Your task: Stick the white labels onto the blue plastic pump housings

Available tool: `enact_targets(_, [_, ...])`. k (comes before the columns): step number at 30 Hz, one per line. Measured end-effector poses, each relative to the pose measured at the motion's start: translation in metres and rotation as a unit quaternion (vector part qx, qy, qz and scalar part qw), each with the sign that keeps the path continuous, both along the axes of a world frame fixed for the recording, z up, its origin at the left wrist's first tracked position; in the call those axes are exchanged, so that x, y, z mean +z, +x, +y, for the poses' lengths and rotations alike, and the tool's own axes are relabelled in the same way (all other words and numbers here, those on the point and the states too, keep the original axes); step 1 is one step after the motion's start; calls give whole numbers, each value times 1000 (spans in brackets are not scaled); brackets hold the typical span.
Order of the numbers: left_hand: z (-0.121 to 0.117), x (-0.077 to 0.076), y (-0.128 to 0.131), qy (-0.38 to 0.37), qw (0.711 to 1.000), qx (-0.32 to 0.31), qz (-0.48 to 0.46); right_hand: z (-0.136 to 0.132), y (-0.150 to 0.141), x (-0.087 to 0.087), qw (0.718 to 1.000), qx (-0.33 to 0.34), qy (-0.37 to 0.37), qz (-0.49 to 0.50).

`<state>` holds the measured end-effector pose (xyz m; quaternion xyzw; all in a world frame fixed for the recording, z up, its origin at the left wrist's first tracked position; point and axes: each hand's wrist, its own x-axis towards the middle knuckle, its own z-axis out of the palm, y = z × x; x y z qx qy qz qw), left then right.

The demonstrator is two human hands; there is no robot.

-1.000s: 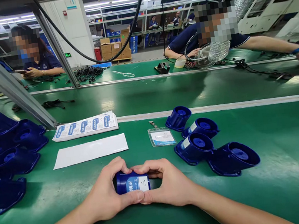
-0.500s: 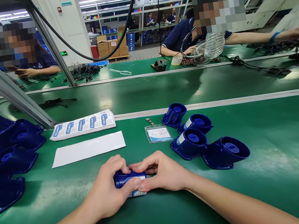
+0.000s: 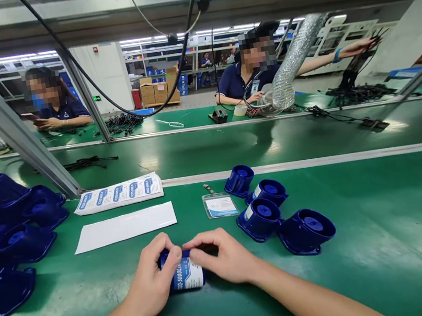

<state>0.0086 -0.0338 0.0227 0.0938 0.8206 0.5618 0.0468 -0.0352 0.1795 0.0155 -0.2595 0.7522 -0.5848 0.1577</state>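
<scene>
A blue plastic housing (image 3: pixel 186 254) lies on its side on the green bench in front of me. Its white and blue label (image 3: pixel 189 275), printed "5000L/H", faces me. My left hand (image 3: pixel 151 275) is closed around the housing's left end, thumb on the upper edge of the label. With thumb and fingers curled together, my right hand (image 3: pixel 226 258) grips the top right of the housing; part of its fingers is hidden. Beyond my hands lie a blank white strip (image 3: pixel 124 227) and a stack of printed label sheets (image 3: pixel 119 194).
Several blue housings (image 3: pixel 311 230) stand to the right, some labelled; more blue housings (image 3: pixel 23 241) are heaped at left. A badge in a clear holder (image 3: pixel 220 205) lies mid-bench. A metal post (image 3: pixel 9 111) slants at left. Two co-workers sit across, one holding black cables (image 3: pixel 356 67).
My thumbs have moved up from the label's face to its top edge, so more of the print shows. The view has tilted up. The co-worker at right has raised the cables.
</scene>
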Motion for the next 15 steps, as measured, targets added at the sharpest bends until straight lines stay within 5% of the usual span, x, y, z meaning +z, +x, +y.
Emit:
enact_targets(3, [0,-5,2,30,999,4,10,-9,14,-8,971,29,67,229])
enact_targets(6, [2,-5,6,31,999,27,12,-19,21,-18,939,16,117,323])
enact_targets(9, [2,-6,7,33,999,42,4,-24,21,-16,948,17,104,299])
enact_targets(15, [2,-11,11,19,999,22,31,-20,25,14,993,24,39,112])
